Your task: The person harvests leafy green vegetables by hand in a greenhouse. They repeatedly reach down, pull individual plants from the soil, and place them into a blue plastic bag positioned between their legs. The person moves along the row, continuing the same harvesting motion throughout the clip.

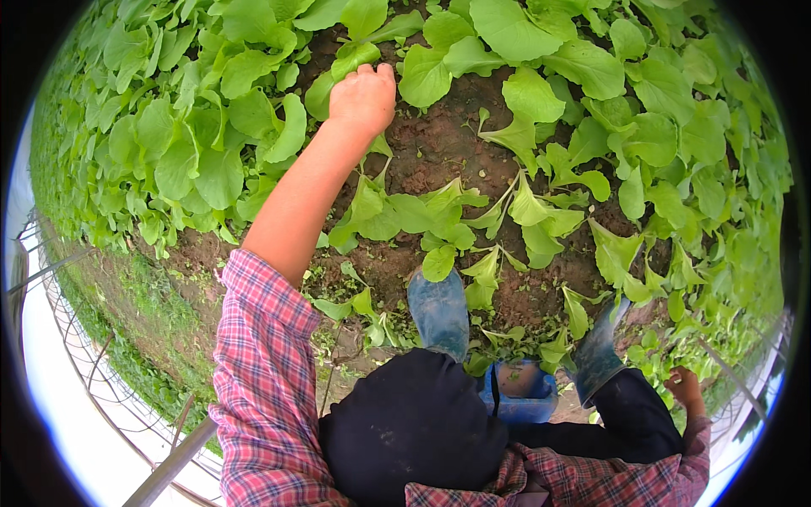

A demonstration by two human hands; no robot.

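My left hand (362, 95) reaches out over the bed, curled among the leaves of a leafy green plant (355, 58). Its fingertips are hidden under the knuckles, and one leaf bends against them. Far off at the lower right, my right hand (684, 385) is raised with its fingers curled, beside low greenery; I cannot tell if anything is in it. Several loose leafy green plants (405, 212) lie on the brown soil (437, 149) between the left hand and my boots. More of them lie at the middle right, such as a limp light-green plant (532, 206).
Dense leafy greens (184, 120) grow on both sides and ahead. My blue rubber boots (437, 310) stand on the soil, with a blue plastic stool or crate (521, 393) between my legs. A weedy path (152, 310) runs at the left, near a metal pole (171, 466).
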